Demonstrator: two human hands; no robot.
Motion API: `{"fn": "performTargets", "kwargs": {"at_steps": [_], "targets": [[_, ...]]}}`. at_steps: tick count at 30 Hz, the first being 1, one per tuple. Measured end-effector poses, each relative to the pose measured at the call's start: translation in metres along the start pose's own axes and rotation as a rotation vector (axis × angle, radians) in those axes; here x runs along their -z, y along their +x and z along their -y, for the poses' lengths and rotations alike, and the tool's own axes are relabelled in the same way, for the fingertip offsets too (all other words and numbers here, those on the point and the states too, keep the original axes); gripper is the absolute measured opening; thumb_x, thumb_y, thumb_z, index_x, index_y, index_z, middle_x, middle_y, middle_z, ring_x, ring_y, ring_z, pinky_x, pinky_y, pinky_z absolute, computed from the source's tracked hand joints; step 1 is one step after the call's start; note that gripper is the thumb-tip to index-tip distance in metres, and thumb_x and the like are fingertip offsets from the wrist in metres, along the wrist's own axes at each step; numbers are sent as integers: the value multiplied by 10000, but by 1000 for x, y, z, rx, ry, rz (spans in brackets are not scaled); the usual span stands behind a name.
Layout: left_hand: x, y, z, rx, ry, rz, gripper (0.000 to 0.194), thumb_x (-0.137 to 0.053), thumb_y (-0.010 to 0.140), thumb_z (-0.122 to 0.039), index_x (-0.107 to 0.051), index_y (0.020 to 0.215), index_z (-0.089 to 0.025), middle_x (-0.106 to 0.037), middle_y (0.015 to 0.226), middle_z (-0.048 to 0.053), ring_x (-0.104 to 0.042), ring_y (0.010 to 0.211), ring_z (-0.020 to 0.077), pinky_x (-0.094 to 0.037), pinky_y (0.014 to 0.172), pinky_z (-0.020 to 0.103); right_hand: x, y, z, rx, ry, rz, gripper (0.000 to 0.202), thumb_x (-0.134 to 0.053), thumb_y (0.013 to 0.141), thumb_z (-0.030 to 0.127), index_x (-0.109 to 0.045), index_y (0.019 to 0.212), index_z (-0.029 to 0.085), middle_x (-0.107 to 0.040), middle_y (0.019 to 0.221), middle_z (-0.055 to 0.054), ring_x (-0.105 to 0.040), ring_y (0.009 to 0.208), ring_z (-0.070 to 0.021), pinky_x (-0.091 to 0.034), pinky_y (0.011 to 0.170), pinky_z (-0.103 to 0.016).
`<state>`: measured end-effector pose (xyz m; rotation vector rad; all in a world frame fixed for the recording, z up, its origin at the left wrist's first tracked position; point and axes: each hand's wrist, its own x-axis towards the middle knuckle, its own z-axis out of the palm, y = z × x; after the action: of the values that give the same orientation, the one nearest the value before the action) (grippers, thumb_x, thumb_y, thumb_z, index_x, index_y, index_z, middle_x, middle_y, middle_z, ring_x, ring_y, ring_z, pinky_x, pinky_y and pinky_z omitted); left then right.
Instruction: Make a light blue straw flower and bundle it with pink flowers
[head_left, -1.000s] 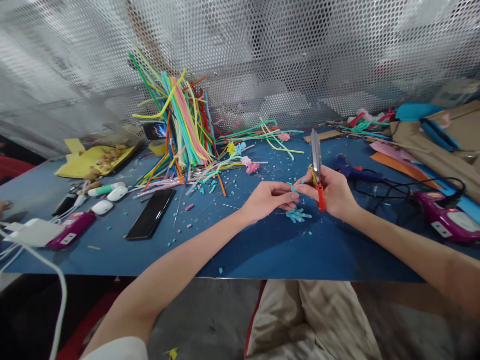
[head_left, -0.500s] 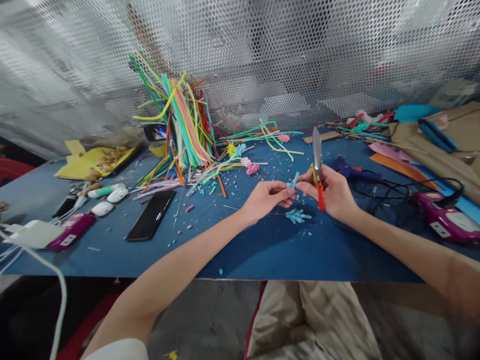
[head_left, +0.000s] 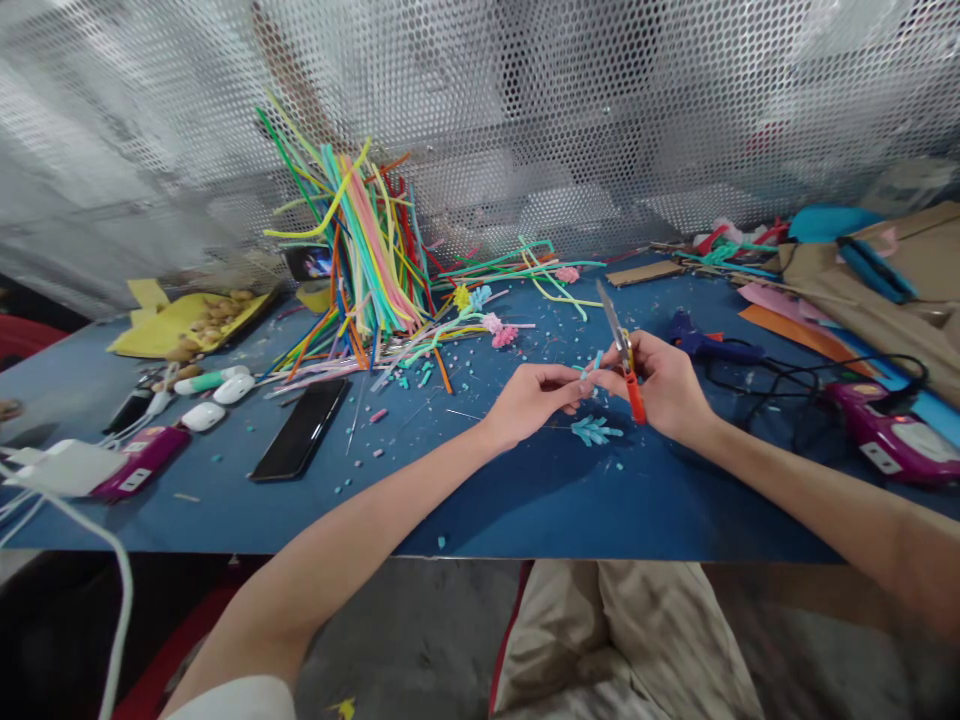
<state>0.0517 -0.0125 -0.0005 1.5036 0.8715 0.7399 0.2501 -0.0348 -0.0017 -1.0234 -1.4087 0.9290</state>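
Between the fingertips of my left hand [head_left: 531,402] is a short piece of light-blue pipe cleaner [head_left: 598,361], its end poking up. My right hand [head_left: 666,385] meets it there, thumb and finger against the piece. Scissors [head_left: 634,395] with orange handles hang on my right hand, blades pointing up and to the left. On the table just below my hands lies a light-blue leafy sprig [head_left: 594,431] made of pipe cleaner, with a thin wire running left from it.
A tall bundle of coloured pipe cleaners [head_left: 375,260] stands at the back left. Small pink flowers [head_left: 502,334] and clippings lie before it. A phone [head_left: 300,430] lies left. To the right are a blue glue gun [head_left: 709,340], a purple power strip [head_left: 896,430] and cables.
The scissors have tipped to the left in my right hand, their blades lower than before. My right fingers have come closer to my left fingertips, and the blue piece has tilted.
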Motion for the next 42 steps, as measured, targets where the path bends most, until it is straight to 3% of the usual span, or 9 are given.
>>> {"fn": "performTargets", "kwargs": {"at_steps": [5, 10, 18, 24, 29, 36, 42], "targets": [[-1, -2, -3, 54, -27, 7, 427, -807, 771, -521, -805, 967, -142, -767, 897, 57, -645, 677, 101, -545, 696, 223, -2, -1, 3, -28, 57, -33, 409, -941, 590, 385, -622, 793, 233, -675, 719, 22, -601, 590, -135, -547, 579, -307], [-1, -3, -6, 51, -65, 59, 420, -792, 797, -519, -799, 965, -133, -765, 897, 65, -659, 704, 95, -551, 717, 210, -2, -1, 1, -61, 137, 11, 381, -913, 643, 431, -625, 786, 227, -675, 724, 18, -598, 543, -127, -546, 542, -309], [0, -1, -4, 50, -107, 57, 427, -795, 803, -509, -786, 971, -116, -755, 909, 75, -643, 688, 80, -545, 699, 204, -1, 1, -5, -40, 154, -8, 367, -908, 665, 402, -640, 833, 216, -718, 791, -11, -643, 613, -140, -584, 631, -329], [2, 0, -2, 74, -114, 77, 444, -803, 791, -517, -789, 976, -113, -769, 948, 96, -667, 698, 88, -566, 717, 216, -2, 2, -11, 18, 163, -46, 364, -882, 699, 411, -613, 848, 217, -709, 868, -26, -715, 836, -207, -598, 773, -375], [2, 2, 3, 70, -163, 73, 469, -797, 795, -527, -787, 1047, -132, -775, 1031, 102, -716, 825, 123, -587, 819, 248, 1, 2, -11, 53, 147, -22, 342, -897, 686, 341, -610, 828, 221, -699, 865, -16, -694, 794, -186, -580, 755, -364], [2, 1, 0, 78, -141, 85, 424, -813, 788, -503, -783, 965, -119, -777, 931, 94, -695, 721, 99, -578, 726, 216, 4, 3, -12, 27, 121, 3, 346, -896, 686, 340, -606, 835, 225, -704, 851, -18, -677, 774, -184, -560, 745, -360], [3, 3, 0, -4, -121, 43, 377, -792, 812, -487, -766, 910, -124, -761, 870, 69, -641, 643, 74, -553, 648, 199, 7, 4, -6, 15, 36, 13, 361, -867, 712, 432, -596, 838, 229, -667, 814, -10, -614, 672, -159, -528, 675, -353]]}}
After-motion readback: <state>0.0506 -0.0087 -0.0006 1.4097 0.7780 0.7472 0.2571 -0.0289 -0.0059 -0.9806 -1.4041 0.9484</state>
